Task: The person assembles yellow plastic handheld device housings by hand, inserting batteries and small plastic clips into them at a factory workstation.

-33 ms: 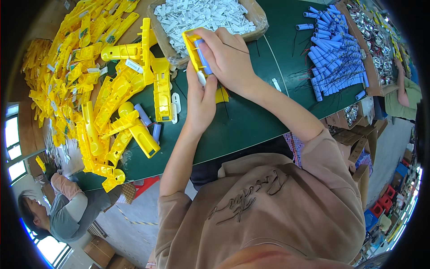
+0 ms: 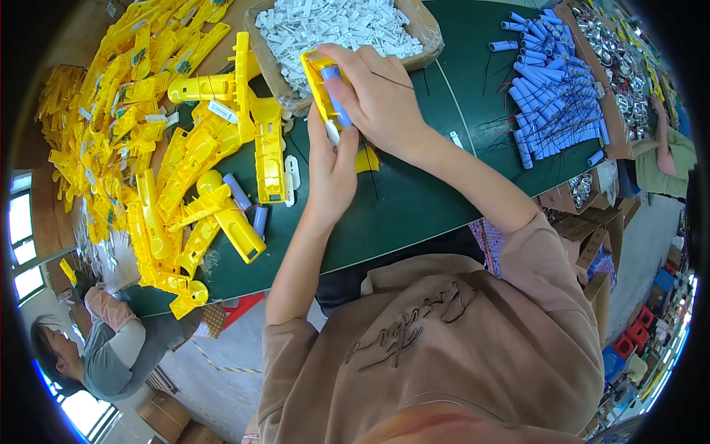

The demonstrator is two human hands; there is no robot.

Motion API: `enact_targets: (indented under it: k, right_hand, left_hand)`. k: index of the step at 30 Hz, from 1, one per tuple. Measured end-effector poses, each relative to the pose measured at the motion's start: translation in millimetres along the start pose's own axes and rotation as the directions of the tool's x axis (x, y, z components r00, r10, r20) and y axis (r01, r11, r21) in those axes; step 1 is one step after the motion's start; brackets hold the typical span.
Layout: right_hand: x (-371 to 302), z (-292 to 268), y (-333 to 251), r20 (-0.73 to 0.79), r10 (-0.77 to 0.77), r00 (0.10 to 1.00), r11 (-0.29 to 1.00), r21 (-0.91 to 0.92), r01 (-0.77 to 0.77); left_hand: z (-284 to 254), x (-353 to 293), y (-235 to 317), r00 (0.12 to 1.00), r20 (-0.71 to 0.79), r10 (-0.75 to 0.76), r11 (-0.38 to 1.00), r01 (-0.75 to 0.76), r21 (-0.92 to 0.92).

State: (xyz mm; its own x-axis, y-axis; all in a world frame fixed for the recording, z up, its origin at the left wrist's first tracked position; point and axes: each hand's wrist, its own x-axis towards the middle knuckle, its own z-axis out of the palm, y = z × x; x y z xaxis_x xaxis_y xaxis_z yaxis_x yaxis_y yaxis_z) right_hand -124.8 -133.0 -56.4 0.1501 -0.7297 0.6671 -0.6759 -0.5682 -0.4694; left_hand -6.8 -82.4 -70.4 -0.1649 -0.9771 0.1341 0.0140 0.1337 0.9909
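Over the green table's far side, my left hand (image 2: pixel 333 174) grips the lower end of a yellow plastic housing (image 2: pixel 316 83), its fingers closed round it. A blue cylindrical battery (image 2: pixel 331 72) lies in the housing's hollow. My right hand (image 2: pixel 381 100) is closed over the upper end, its thumb pressed on the battery and its fingertips at the housing's top edge. A thin dark wire (image 2: pixel 392 80) crosses the back of that hand. A white piece (image 2: pixel 332 133) shows at the housing's lower end beside my left thumb. Just below my hands lies another yellow part (image 2: pixel 366 158), partly hidden.
Behind my hands stands a carton (image 2: pixel 427 33) of small white plastic pieces (image 2: pixel 333 26). Yellow housings (image 2: pixel 170 177) heap up on the left. Blue batteries (image 2: pixel 555 96) with wires pile on the right, beside a box of round metal parts (image 2: pixel 629 81). Co-workers sit at both sides.
My right thumb has slid slightly down along the battery, so more of its upper end shows. The housing stays in nearly the same place.
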Motion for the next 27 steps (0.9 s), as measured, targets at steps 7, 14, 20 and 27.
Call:
enact_targets:
  k: [7, 14, 20, 27]
  right_hand:
    - [49.8, -73.5, 36.2, -0.023, 0.34, 0.94, 0.909, 0.265, -0.323]
    - [77.5, 5.6, 113.6, 0.533, 0.003, 0.846, 0.909, -0.353, 0.219]
    - [78.1, 22.6, 113.1, 0.473, 0.071, 0.878, 0.917, -0.378, 0.129]
    - [92.8, 18.9, 124.2, 0.58, 0.112, 0.807, 0.929, -0.35, 0.123]
  left_hand:
    - [-11.6, 4.5, 15.6, 0.964, -0.248, -0.093, 0.957, 0.017, -0.291]
    - [-11.6, 6.7, 13.0, 0.963, -0.26, -0.076, 0.968, 0.008, -0.25]
    - [-12.7, 5.8, 6.7, 0.977, -0.208, -0.05, 0.979, 0.007, -0.205]
    - [-10.1, 6.7, 5.1, 0.981, -0.185, -0.065, 0.974, 0.023, -0.225]
